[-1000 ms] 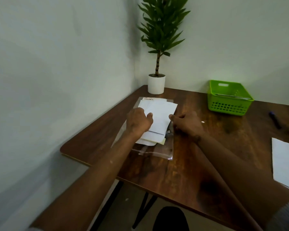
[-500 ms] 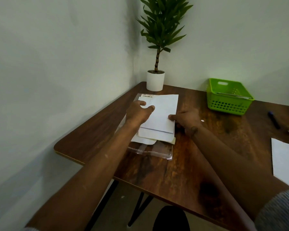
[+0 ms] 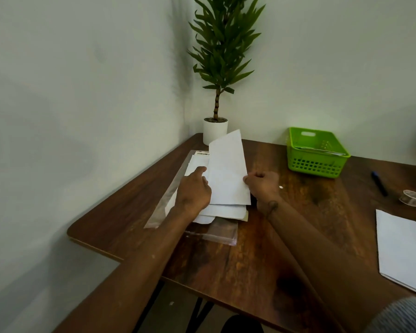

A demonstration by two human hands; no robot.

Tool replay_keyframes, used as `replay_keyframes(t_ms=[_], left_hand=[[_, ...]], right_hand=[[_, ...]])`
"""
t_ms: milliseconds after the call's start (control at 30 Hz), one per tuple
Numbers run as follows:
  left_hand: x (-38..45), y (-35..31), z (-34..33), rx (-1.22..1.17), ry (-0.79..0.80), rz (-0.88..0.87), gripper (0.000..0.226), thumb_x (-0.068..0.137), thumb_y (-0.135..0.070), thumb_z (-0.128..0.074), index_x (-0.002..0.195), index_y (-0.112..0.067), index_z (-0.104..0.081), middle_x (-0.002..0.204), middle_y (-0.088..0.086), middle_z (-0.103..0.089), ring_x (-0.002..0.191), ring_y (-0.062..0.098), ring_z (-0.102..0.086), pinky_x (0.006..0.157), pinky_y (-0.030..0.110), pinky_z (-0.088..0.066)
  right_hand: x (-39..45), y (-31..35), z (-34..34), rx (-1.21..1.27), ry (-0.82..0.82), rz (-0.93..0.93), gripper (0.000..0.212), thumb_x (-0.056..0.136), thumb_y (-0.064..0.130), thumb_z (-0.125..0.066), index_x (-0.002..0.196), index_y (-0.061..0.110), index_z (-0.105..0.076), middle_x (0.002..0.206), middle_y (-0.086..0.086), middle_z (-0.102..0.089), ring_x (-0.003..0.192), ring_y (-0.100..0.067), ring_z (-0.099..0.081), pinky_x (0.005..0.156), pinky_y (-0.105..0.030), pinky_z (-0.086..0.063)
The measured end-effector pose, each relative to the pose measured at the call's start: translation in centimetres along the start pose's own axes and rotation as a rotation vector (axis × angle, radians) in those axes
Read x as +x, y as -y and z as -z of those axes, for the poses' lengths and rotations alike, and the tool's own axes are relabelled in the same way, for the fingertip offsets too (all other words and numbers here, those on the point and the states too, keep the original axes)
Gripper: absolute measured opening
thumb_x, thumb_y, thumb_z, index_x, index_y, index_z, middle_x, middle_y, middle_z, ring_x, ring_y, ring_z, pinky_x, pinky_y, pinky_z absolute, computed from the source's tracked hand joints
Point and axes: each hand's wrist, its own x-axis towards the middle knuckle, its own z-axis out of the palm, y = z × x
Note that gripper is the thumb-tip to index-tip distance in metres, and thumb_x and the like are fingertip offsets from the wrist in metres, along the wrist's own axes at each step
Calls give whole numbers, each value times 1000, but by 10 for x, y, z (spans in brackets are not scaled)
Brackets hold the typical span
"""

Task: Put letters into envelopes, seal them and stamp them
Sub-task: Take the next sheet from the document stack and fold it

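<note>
My left hand (image 3: 194,193) rests with a finger stretched onto the envelope stack (image 3: 222,211) near the surface's (image 3: 262,260) far left corner. My right hand (image 3: 262,186) pinches the top envelope (image 3: 227,171) by its right edge, tilting it up. Farther back stand a plant (image 3: 216,126) and green basket (image 3: 316,152).

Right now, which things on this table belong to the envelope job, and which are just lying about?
Job: top envelope, pinched by right hand; envelope stack under left hand; plastic sleeve; paper sheet; tape roll; pen.
Lying about: potted plant; green basket.
</note>
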Motion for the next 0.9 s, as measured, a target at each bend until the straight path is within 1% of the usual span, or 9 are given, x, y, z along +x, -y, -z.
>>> replay_keyframes(t_ms=[67,200,267,333,467,567,667,767,900], left_hand=[[-1,-1,-2,113,-6,-26,40,105,-20,-44,145,-14,-49,130,14,-67,125,30,-59,106,38,-46],[-3,-17,-2,139,-29,-45,40,107,-34,-38,126,-11,-63,123,10,-70,112,28,-65,101,39,-50],[-6,-39,-3,-37,-5,-28,48,105,-47,-40,119,-10,-67,121,8,-71,108,27,-67,99,40,-52],[-9,-63,-7,-342,127,24,46,98,-50,-57,125,-14,-65,125,3,-68,108,24,-67,93,38,-58],[-18,-103,-30,-979,562,227,40,81,-21,-83,116,-16,-65,120,4,-71,97,23,-75,77,33,-63],[-26,-120,-61,-925,601,172,38,74,-34,-88,106,-27,-68,103,-7,-77,84,10,-77,72,28,-63],[-28,-129,-92,-887,609,54,51,69,-52,-88,110,-29,-69,101,-9,-77,92,14,-76,83,34,-62],[-35,-142,-111,-988,668,10,59,71,-49,-88,120,-23,-68,107,0,-77,100,24,-74,91,40,-60],[-32,-159,-126,-957,553,-22,54,80,-41,-82,126,-20,-63,104,-2,-76,92,20,-76,79,32,-62]], right_hand=[[3,1,7,56,9,-45,11,97,5,-67,86,6,-67,94,-10,-66,81,-22,-64,63,-29,-56],[4,5,28,205,22,-110,17,94,1,-71,79,9,-68,102,-16,-71,98,-34,-69,82,-43,-61],[5,10,45,296,36,-132,15,94,-1,-69,82,8,-68,106,-22,-72,96,-35,-69,91,-51,-60],[7,18,66,389,40,-123,14,96,-1,-67,85,7,-65,103,-22,-72,92,-33,-68,84,-47,-61],[13,35,126,446,-43,-32,12,95,2,-70,90,9,-63,105,-20,-71,94,-30,-67,80,-40,-61],[16,36,172,431,-28,0,10,94,3,-73,101,5,-66,114,-20,-74,105,-35,-71,91,-49,-61],[21,31,214,392,-8,10,23,94,7,-73,115,9,-67,117,-11,-73,105,-29,-72,75,-37,-63],[27,22,240,375,-83,7,28,94,6,-73,120,7,-64,122,-13,-68,110,-30,-68,77,-34,-60],[29,8,253,513,-58,58,39,94,0,-70,131,8,-60,119,-11,-73,100,-26,-76,71,-32,-64]])
